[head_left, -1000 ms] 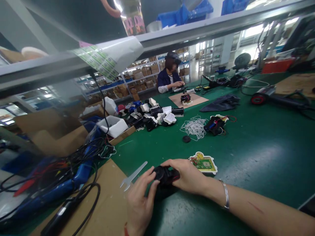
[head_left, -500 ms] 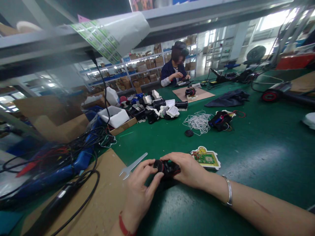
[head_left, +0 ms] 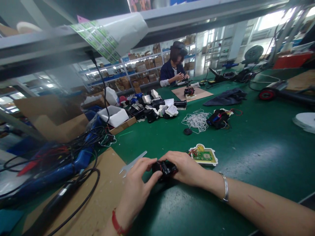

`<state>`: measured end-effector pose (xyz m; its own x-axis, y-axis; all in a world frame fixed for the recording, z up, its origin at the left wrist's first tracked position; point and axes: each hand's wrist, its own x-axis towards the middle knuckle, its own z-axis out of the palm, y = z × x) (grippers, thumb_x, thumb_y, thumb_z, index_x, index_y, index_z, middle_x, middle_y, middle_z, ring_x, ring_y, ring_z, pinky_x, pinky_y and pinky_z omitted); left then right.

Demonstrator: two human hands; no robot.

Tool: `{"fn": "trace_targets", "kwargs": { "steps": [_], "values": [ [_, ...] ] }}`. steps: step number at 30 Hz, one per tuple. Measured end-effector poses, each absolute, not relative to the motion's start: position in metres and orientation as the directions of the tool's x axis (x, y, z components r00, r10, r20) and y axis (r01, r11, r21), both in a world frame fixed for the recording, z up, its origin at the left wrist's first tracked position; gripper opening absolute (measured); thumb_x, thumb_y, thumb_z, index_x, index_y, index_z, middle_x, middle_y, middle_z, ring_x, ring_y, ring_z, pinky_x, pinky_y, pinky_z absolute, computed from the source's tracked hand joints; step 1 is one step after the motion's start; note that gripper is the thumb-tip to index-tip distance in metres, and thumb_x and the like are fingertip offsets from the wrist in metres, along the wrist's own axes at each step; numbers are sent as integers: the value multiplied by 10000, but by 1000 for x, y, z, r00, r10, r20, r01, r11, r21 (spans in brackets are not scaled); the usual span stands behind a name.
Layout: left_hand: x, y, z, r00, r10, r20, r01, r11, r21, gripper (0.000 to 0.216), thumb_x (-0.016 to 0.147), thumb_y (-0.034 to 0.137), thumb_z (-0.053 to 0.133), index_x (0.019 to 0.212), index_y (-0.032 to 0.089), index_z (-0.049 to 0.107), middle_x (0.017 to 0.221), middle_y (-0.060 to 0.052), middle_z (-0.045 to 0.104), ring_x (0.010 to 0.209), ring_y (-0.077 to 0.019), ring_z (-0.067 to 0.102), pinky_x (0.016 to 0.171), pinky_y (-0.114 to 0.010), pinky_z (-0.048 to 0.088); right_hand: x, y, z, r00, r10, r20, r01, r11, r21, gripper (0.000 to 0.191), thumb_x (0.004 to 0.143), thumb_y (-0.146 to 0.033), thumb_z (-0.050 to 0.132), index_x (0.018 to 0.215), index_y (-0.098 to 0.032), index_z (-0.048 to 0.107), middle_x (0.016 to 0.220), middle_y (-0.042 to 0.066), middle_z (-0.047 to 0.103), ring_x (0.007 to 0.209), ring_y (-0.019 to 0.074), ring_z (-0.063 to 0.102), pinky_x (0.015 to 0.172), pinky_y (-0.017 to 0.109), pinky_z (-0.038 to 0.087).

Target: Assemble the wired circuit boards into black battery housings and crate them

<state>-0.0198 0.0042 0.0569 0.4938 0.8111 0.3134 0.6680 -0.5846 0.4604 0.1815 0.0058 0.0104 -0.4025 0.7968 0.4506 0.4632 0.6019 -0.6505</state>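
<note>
Both hands hold one black plastic part (head_left: 165, 168) with a round end and a bit of red, just over the green table. My left hand (head_left: 137, 183) grips the round end between thumb and fingers. From the other side, my right hand (head_left: 184, 167) is closed around the body; its fingertips are partly hidden. Left of the part lies a grey open-end wrench (head_left: 134, 162), partly covered by my left hand. Beyond my right hand sits a white-edged housing with a green circuit board (head_left: 204, 155) and thin wires.
Further back lie a white cord tangle (head_left: 196, 120), a small black disc (head_left: 187, 131) and a black wired unit (head_left: 219, 118). Black and white parts (head_left: 157, 108) are heaped at the back left. Cables and a cardboard sheet (head_left: 105, 193) occupy the left. A person (head_left: 173, 67) works across the table.
My left hand's fingers have shifted around the round end, now covering more of the wrench. The black part has turned slightly. The view has moved a little.
</note>
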Motion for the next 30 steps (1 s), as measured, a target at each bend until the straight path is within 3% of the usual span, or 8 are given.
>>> {"fn": "trace_targets", "kwargs": {
  "steps": [5,11,15,18,21,23,27,30],
  "values": [
    [-19,2,61,596,727,342,609,-686,399,344,834,194,539,1167,274,564,1236,-73,539,1149,-216,527,964,-405,474,183,6,9,-403,801,443,455,596,-662,372,714,-117,612,1077,-183,565,1007,54,635,906,165,601,781,269,461],
    [-21,3,59,535,783,317,681,-622,386,283,826,326,602,1096,242,591,992,-60,632,875,-196,627,753,-352,557,184,6,12,-430,806,407,494,587,-641,359,716,-126,622,1066,-186,578,986,51,643,889,170,608,759,265,462],
    [-22,0,64,667,677,310,592,-735,332,317,846,159,512,1109,319,586,1222,-28,562,1126,-184,554,938,-363,500,184,7,10,-445,801,400,518,594,-615,365,715,-117,604,1074,-176,578,989,56,645,900,174,609,763,266,462],
    [-21,-3,69,636,706,310,631,-708,316,394,829,195,537,1208,301,527,1323,-59,488,1183,-217,518,949,-390,498,183,6,11,-446,803,397,527,593,-609,363,715,-119,606,1074,-173,584,992,57,644,904,179,609,770,272,464],
    [-21,-2,67,526,775,350,700,-628,340,358,820,330,602,1161,234,551,1085,-80,616,902,-197,639,737,-326,576,183,5,14,-458,801,386,515,593,-619,387,698,-107,622,1078,-173,592,1000,53,647,908,176,611,771,264,465],
    [-22,-1,65,550,755,356,692,-651,311,262,832,337,595,1068,223,592,915,-49,643,775,-169,641,657,-287,568,183,5,15,-468,795,386,510,599,-617,389,699,-108,625,1082,-172,596,997,52,649,908,172,612,767,256,464],
    [-26,-1,62,708,609,358,581,-790,197,260,847,198,550,1093,276,585,1081,-44,606,983,-174,606,817,-299,536,184,5,14,-474,785,398,522,615,-591,364,722,-127,606,1082,-180,598,994,46,653,904,172,613,762,258,462],
    [-25,-6,63,712,631,308,579,-776,249,326,834,152,521,1130,286,546,1178,-44,561,1093,-178,556,910,-323,499,184,4,13,-469,794,387,545,605,-580,380,715,-123,606,1090,-181,596,997,49,651,901,179,615,761,265,465]
  ]
}}
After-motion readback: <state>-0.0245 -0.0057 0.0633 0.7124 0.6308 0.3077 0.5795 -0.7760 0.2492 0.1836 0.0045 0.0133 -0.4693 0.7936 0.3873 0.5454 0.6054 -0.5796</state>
